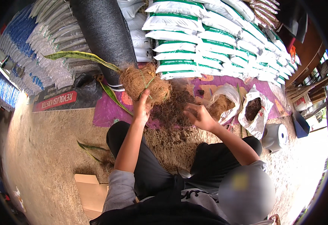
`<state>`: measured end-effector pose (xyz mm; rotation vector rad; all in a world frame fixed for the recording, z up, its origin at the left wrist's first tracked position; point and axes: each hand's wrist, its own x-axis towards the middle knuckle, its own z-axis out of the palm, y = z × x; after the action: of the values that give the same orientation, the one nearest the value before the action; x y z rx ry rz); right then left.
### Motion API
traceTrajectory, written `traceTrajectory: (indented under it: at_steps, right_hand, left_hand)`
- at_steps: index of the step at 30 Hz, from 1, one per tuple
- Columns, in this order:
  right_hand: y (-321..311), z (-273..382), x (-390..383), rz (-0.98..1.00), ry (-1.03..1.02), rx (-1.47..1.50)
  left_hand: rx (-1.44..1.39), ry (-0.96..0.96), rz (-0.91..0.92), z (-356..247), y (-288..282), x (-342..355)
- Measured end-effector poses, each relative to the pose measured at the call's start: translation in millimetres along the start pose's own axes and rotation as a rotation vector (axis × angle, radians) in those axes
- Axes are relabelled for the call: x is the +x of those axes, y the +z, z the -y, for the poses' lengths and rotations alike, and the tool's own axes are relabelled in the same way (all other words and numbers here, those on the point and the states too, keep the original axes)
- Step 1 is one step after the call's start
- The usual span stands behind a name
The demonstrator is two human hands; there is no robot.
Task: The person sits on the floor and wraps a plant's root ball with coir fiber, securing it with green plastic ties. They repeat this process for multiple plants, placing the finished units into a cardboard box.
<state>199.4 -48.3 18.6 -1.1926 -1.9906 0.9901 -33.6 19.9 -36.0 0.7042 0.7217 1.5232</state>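
Observation:
A ball of brown coconut fibre [145, 88] is raised over the purple sheet, with thin green string [144, 78] across it. My left hand [141, 107] grips it from below, thumb up along its front. Long yellow-edged snake plant leaves [82, 56] reach out to the left beside the ball. To the right, my right hand [201, 117] is apart from the ball, its fingers curled together in a pinch; whatever lies between them is too small to tell. Dark loose soil mixed with fibre [177, 103] is heaped below and between my hands.
Right of the soil stand an open white bag of fibre [223, 105] and a white sack of dark soil [252, 108]. Beyond them is a white pot [274, 137]. Stacked white-and-green sacks [177, 47] and a black mesh roll [100, 33] line the back. Cardboard [91, 193] lies lower left.

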Motion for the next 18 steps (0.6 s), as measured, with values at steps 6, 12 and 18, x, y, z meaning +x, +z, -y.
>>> traceTrajectory:
  at_steps: [6, 12, 18]
  right_hand:
    - [1.8, -30.9, 16.0, -0.158, -0.161, -0.275]
    - [18.9, -26.1, 54.2, -0.273, 0.166, 0.413]
    - [21.7, 8.3, 61.1, -0.910, 0.056, 0.655]
  left_hand:
    - [-0.166, -0.044, 0.090, -10.4, 12.4, -7.4]
    - [-0.087, -0.132, 0.134, -14.0, 17.2, -11.0]
    - [0.011, -0.036, 0.064, -4.2, 17.0, -4.7]
